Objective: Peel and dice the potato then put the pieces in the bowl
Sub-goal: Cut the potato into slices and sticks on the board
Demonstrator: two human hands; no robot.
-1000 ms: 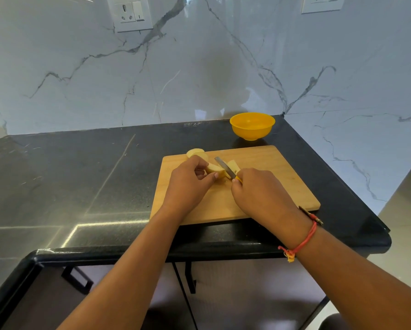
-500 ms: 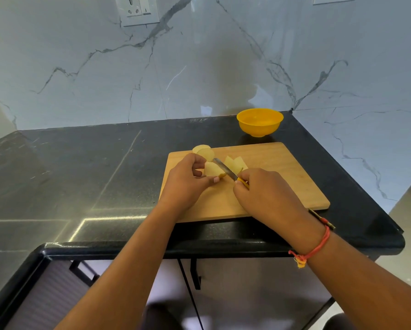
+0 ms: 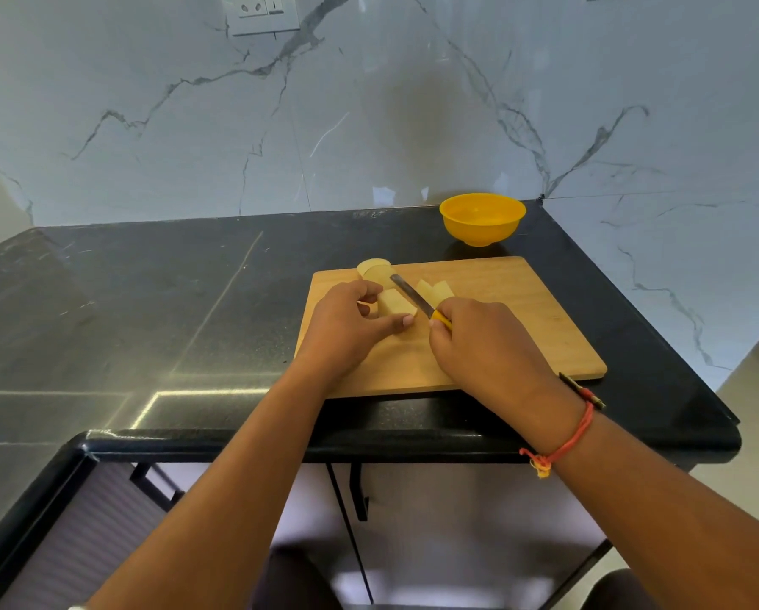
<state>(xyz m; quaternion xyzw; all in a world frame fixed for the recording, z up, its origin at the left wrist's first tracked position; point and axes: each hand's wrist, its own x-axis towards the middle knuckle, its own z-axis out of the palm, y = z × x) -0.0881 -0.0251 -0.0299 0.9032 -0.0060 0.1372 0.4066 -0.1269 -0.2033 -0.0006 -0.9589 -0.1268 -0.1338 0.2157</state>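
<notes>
A peeled potato chunk [image 3: 396, 305] lies on the wooden cutting board [image 3: 523, 328]. My left hand [image 3: 347, 332] pinches it between thumb and fingers. My right hand [image 3: 487, 345] grips the yellow handle of a small knife [image 3: 410, 297]; its blade lies just right of the chunk, pointing away to the left. Cut potato pieces [image 3: 435, 289] lie right of the blade, and round slices [image 3: 375, 270] sit at the board's far left corner. An orange bowl [image 3: 482, 218] stands behind the board, by the wall, with nothing visible inside.
The board lies on a black stone counter [image 3: 149, 310] whose right edge and front edge are close to it. Marble walls rise behind and to the right. A dark thin object [image 3: 582, 389] pokes out near my right wrist.
The knife blade has come off the potato and now lies to the right of the chunk; cut pieces have separated to the right. The camera has tilted up slightly.
</notes>
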